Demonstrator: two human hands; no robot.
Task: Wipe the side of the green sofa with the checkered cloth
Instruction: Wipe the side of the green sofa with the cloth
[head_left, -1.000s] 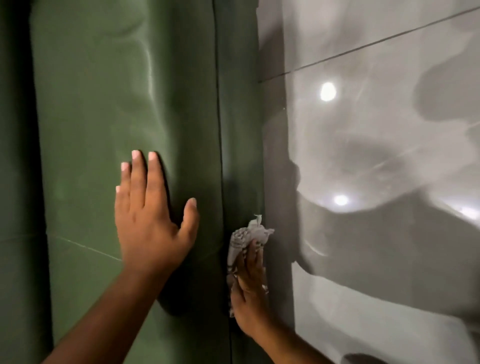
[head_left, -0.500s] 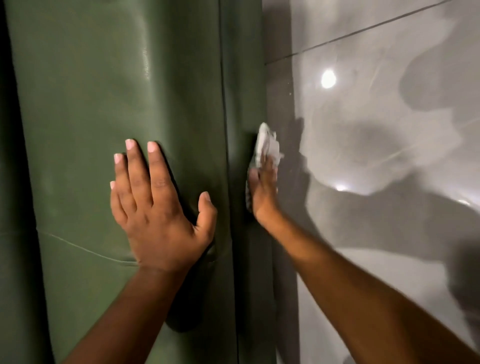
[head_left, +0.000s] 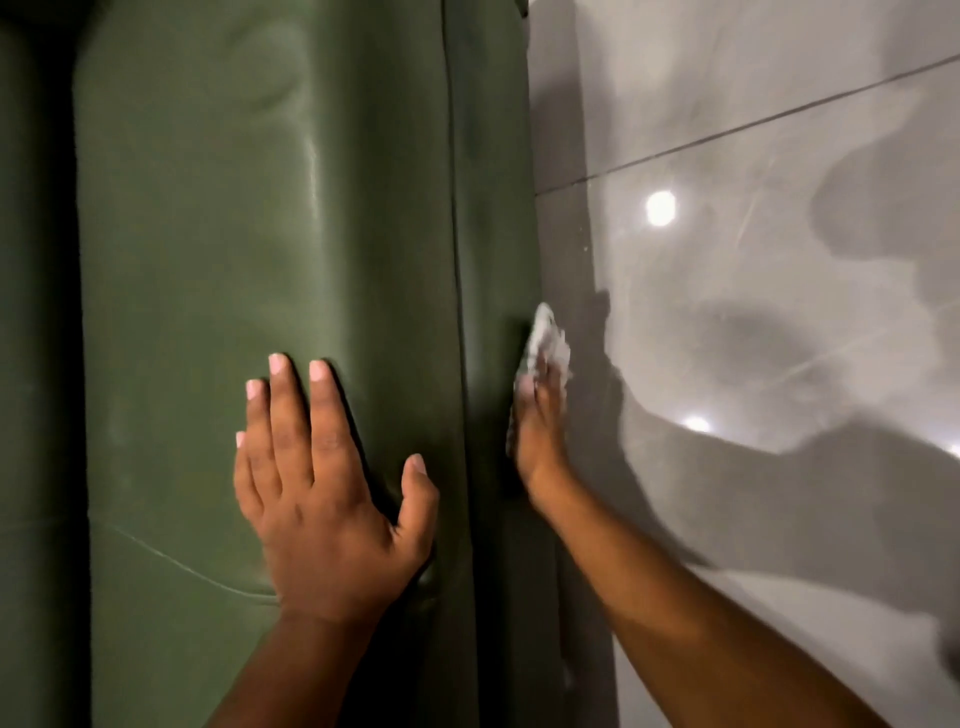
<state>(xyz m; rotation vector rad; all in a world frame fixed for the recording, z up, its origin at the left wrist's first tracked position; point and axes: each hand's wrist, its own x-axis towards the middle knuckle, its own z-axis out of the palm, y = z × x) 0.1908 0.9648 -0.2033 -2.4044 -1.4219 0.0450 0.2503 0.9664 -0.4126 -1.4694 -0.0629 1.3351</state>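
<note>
R hand (head_left: 540, 421) w/ cloth (head_left: 543, 338) further up sofa (head_left: 260, 234) side.

— What do we see of ourselves?

— Two bare forearms, no sleeves in sight. We wear no watch, ring or bracelet on the left hand (head_left: 322, 499).

— And the nails?

— Short, rounded, pale and unpainted on the left hand. The right hand (head_left: 537, 431) shows us only its edge, blurred, so its nails we cannot make out.
</note>
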